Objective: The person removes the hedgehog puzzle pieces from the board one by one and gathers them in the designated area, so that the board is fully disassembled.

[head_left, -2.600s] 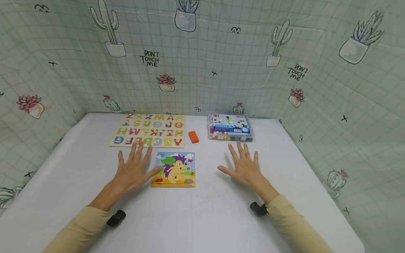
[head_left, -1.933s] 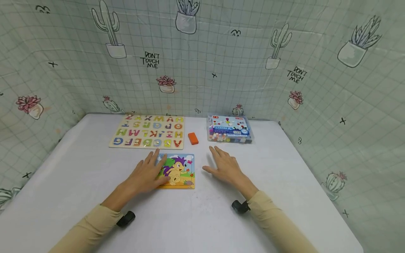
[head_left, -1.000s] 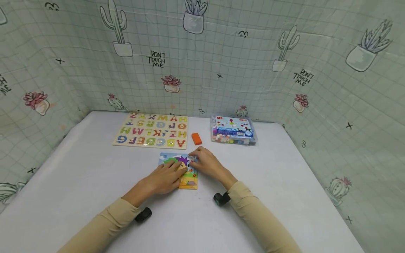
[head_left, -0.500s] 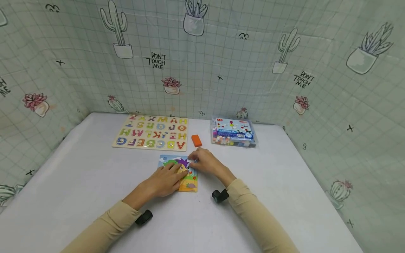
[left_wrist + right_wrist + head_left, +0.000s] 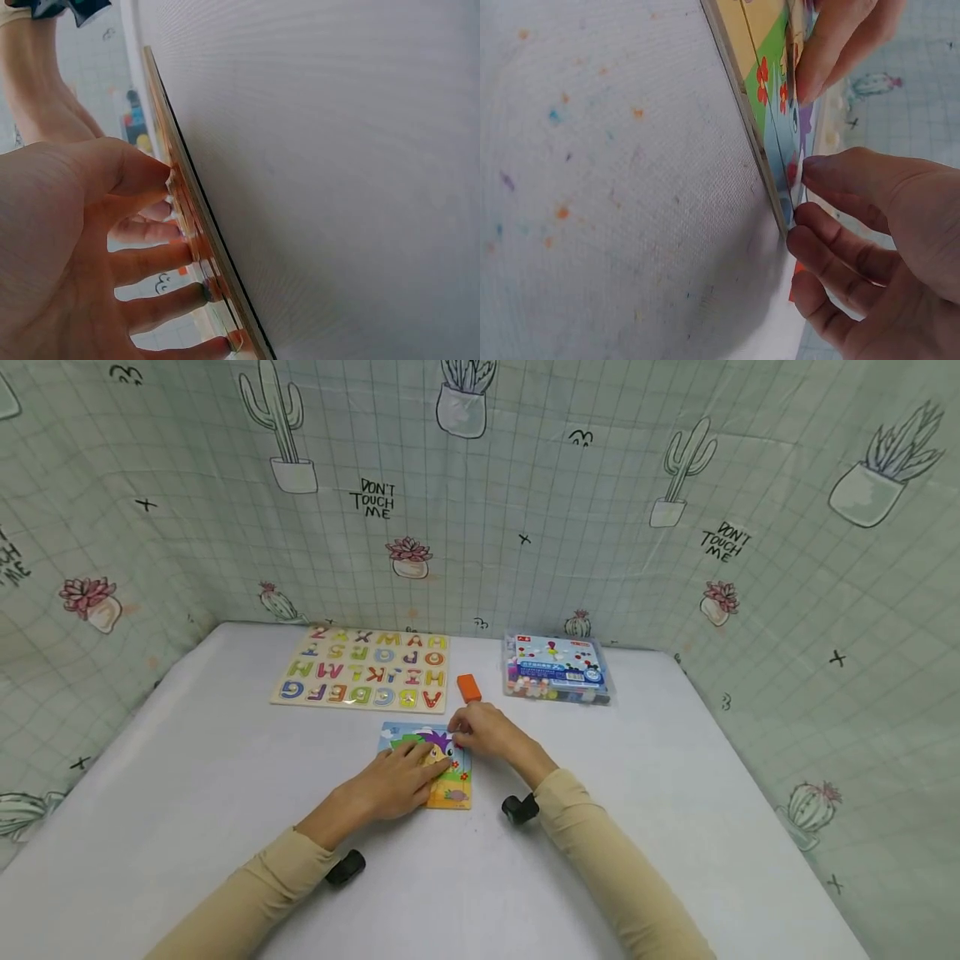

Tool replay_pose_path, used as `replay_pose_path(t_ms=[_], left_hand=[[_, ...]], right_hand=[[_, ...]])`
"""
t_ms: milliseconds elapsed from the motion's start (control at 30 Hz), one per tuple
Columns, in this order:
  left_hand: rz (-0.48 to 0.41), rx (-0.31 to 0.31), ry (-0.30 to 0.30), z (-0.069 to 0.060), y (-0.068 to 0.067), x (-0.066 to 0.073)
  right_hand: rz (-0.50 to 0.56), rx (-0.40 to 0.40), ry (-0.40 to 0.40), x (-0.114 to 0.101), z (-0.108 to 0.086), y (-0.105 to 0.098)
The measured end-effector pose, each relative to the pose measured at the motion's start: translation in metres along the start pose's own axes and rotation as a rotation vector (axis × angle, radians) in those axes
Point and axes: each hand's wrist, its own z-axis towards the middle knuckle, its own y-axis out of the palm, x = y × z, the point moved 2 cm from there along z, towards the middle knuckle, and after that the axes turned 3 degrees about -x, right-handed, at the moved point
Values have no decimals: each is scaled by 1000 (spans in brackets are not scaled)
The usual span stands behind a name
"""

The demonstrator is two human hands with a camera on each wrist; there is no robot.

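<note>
A flat jigsaw puzzle [image 5: 452,795] with a purple-haired hedgehog picture lies on the white table. My left hand [image 5: 390,783] rests on its left and middle, covering much of the picture. In the left wrist view, the left hand's fingers [image 5: 154,259] are spread and nearly straight, tips on the puzzle's face. My right hand [image 5: 489,732] is at the far right corner, fingers bent. In the right wrist view, thumb and fingers of the right hand [image 5: 870,232] pinch at the puzzle's [image 5: 769,112] corner; whether a piece is raised there is hard to tell.
An alphabet board [image 5: 360,670] lies at the back left. An orange block [image 5: 468,688] sits just beyond my right hand. A clear box of colourful parts [image 5: 558,670] stands at the back right. A patterned curtain [image 5: 480,510] hangs behind and beside the table.
Both hands came inward from apart: the left settled onto the puzzle, the right reached its far right corner. During the last second they stay there, with only small movements of the right fingers.
</note>
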Motion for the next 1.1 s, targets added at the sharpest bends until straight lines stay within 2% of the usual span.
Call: replay_pose_path(t_ms=[167, 467, 700, 1100], left_hand=[[5, -7, 14, 0, -1, 1], [6, -24, -6, 1, -3, 2], [8, -32, -21, 2, -1, 1], [10, -14, 3, 1, -2, 0]], right_hand=[[30, 12, -7, 2, 2, 1], [95, 50, 0, 6, 3, 2], [142, 7, 14, 7, 1, -1], [63, -46, -15, 7, -4, -1]])
